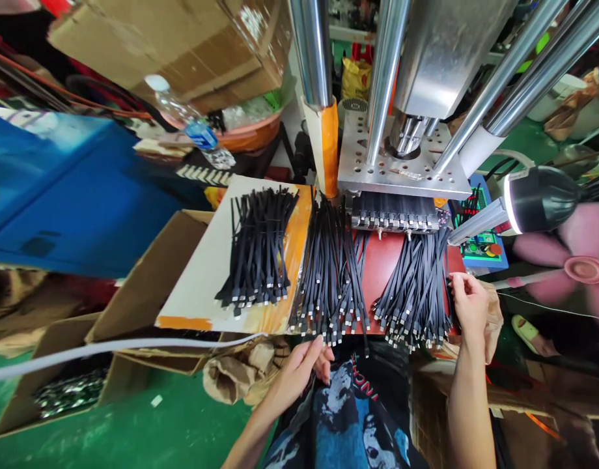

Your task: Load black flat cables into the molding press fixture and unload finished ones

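Note:
My left hand (306, 365) is closed at the table's front edge, thumb tip against the connector ends of the middle bundle of flat black USB cables (331, 267). What its curled fingers hold, if anything, is hidden. At the right edge of the right cable bundle (417, 286), my right hand (468, 303) pinches a black cable with thumb and fingertips. Another cable bundle (260, 251) lies on a white board (202, 280) to the left. Behind the bundles, a row of connectors sits in a metal fixture (394, 213) under the press plate (402, 172).
Steel press columns (314, 58) rise behind the red work surface (381, 260). A lamp (538, 198), a control box (482, 228) and a pink fan (585, 267) stand right. Cardboard boxes (148, 273), a blue cabinet (79, 189) and a water bottle (196, 130) are left.

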Action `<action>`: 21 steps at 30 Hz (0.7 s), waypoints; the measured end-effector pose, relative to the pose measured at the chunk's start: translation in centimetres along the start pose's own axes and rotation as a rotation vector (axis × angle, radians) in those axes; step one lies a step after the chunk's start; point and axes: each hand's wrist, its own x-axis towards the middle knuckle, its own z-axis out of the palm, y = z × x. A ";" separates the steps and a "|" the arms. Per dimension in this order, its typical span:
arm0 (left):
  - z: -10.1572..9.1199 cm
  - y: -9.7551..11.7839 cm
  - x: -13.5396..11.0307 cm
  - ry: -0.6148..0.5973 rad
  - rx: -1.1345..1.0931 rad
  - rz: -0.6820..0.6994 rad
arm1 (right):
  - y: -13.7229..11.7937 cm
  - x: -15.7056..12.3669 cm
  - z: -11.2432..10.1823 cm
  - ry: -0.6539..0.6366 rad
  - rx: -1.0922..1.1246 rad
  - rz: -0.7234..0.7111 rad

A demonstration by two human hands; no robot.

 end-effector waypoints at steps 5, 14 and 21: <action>-0.2 0.4 -0.7 0.036 0.092 0.081 | 0.4 0.2 0.1 -0.016 0.021 0.026; -2.1 3.0 -3.5 0.040 0.418 0.218 | 0.7 0.3 0.2 -0.027 0.037 0.026; -4.6 10.5 -5.4 0.149 0.348 0.626 | 0.5 0.4 0.4 -0.038 0.059 0.027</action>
